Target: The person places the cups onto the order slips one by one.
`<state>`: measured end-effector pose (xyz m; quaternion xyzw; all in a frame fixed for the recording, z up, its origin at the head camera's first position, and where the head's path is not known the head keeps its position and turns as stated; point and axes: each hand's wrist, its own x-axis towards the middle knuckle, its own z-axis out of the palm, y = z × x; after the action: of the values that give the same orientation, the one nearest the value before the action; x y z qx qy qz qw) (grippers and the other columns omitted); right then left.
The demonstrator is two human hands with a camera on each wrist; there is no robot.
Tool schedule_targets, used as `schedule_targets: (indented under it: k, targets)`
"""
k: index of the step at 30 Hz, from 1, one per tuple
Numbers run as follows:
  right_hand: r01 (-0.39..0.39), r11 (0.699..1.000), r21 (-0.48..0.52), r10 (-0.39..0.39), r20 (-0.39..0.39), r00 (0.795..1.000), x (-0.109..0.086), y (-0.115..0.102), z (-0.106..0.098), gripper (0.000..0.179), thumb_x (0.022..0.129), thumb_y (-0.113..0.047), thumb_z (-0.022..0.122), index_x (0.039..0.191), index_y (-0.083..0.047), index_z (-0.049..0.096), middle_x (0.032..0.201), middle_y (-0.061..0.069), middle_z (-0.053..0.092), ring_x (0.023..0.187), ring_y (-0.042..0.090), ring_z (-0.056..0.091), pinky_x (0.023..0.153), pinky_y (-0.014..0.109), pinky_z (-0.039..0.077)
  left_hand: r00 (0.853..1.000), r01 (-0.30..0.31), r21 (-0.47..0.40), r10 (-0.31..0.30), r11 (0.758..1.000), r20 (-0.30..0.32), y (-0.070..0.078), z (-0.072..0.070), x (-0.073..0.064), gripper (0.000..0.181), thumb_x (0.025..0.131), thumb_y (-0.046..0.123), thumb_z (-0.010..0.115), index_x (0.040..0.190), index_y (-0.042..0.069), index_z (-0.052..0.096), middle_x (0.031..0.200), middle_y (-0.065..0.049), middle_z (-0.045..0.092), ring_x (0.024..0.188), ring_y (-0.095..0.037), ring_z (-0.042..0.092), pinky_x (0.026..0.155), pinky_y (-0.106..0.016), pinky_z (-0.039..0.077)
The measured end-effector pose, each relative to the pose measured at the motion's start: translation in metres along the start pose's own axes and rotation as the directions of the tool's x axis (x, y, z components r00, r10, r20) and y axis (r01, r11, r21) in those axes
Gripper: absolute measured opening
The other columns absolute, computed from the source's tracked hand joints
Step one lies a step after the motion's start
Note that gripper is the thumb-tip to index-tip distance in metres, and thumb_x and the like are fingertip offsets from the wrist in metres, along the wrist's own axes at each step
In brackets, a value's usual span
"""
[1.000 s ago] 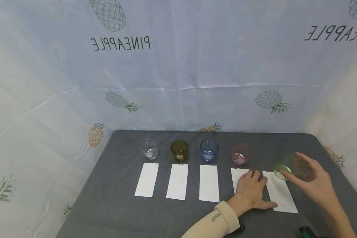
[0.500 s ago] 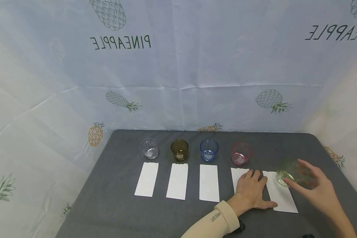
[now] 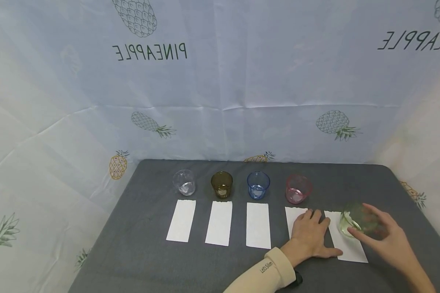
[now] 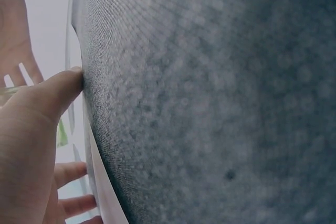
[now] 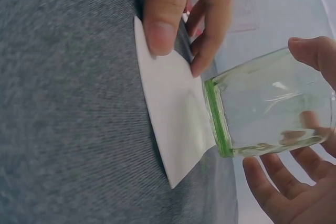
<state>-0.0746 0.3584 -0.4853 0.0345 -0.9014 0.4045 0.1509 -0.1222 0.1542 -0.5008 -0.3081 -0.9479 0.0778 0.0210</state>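
My right hand (image 3: 392, 242) grips a pale green drinking glass (image 3: 348, 224) by its sides, thumb opposite the fingers. The glass is held base down, leaning slightly, over the rightmost white paper slip (image 3: 355, 252). In the right wrist view, the thick green base (image 5: 218, 119) is right at the paper's surface. My left hand (image 3: 308, 236) lies palm down with its fingers spread and holds nothing. Its thumb (image 5: 160, 35) presses on the near left edge of that slip, while its fingers reach over the neighbouring slip (image 3: 293, 215) to the left.
Behind the slips stand a clear glass (image 3: 184, 183), an amber glass (image 3: 221, 185), a blue glass (image 3: 258, 185) and a pink glass (image 3: 298, 189). More white slips (image 3: 258, 226) lie in front of them on the grey tabletop (image 3: 139, 252). A pineapple-print curtain (image 3: 223, 81) hangs behind.
My right hand has brought the green glass down and nearer to me, over the rightmost slip. The left hand stays in place.
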Motion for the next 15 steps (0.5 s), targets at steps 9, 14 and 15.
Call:
schedule_targets:
  k: [9, 14, 15]
  targets:
    - [0.010, 1.000, 0.000, -0.010, 0.012, 1.000, -0.0040, 0.0059, 0.0044, 0.090, 0.078, -0.001, 0.085, 0.155, -0.010, 0.041, 0.120, -0.036, 0.042, 0.103, -0.023, 0.042, 0.074, -0.002, 0.037, 1.000, 0.002, 0.001, -0.002, 1.000, 0.019, 0.0009, 0.0002, -0.0002, 0.086, 0.073, 0.100, 0.040, 0.144, 0.051, 0.044, 0.144, 0.022, 0.041, 0.136, -0.001, 0.042, 0.109, -0.019, 0.041]
    - [-0.002, 1.000, -0.011, 0.002, 0.031, 1.000, -0.0046, 0.0080, 0.0062, 0.090, 0.079, -0.003, 0.085, 0.156, -0.008, 0.039, 0.121, -0.038, 0.040, 0.105, -0.023, 0.038, 0.071, 0.000, 0.036, 1.000, -0.002, -0.009, 0.002, 1.000, 0.011, -0.0003, 0.0001, -0.0004, 0.086, 0.073, 0.099, 0.041, 0.144, 0.050, 0.045, 0.144, 0.021, 0.042, 0.137, -0.002, 0.042, 0.110, -0.020, 0.041]
    - [-0.004, 1.000, -0.015, 0.005, 0.034, 0.999, -0.0044, 0.0083, 0.0064, 0.089, 0.079, -0.004, 0.085, 0.156, -0.007, 0.039, 0.120, -0.039, 0.040, 0.105, -0.024, 0.038, 0.070, 0.001, 0.037, 1.000, -0.003, -0.010, 0.003, 1.000, 0.010, -0.0005, 0.0000, -0.0004, 0.086, 0.073, 0.099, 0.041, 0.144, 0.050, 0.045, 0.145, 0.021, 0.042, 0.137, -0.002, 0.042, 0.109, -0.020, 0.041]
